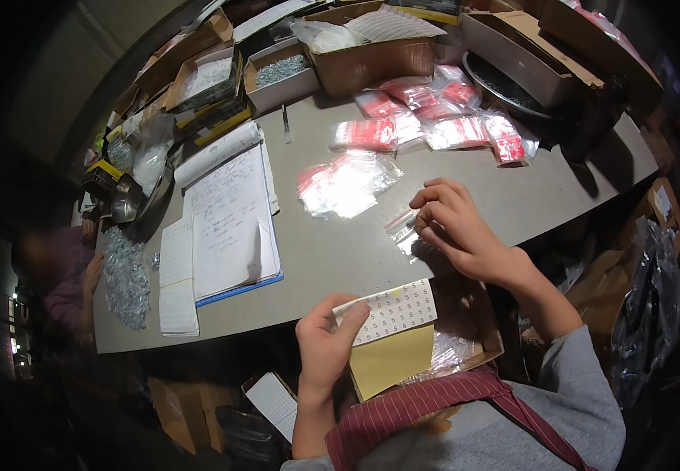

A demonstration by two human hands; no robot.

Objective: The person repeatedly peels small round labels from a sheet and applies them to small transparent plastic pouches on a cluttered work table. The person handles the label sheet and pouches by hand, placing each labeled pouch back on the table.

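Grey table [356, 259]; screws in box [280, 72]; left hand [324, 349] grip pinches sticker sheet [391, 310]; right hand [454, 228] pinches clear bag [404, 233].

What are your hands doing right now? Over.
Left hand holds sticker sheet. Right hand pinches small clear bag on table. Nothing in between.

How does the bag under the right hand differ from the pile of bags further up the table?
The small clear bag under the right hand lies single and looks colourless; the bags in the pile are many, overlapping, with red showing. The single bag sits near the table edge, the pile far back by the cardboard boxes. Both are transparent plastic.
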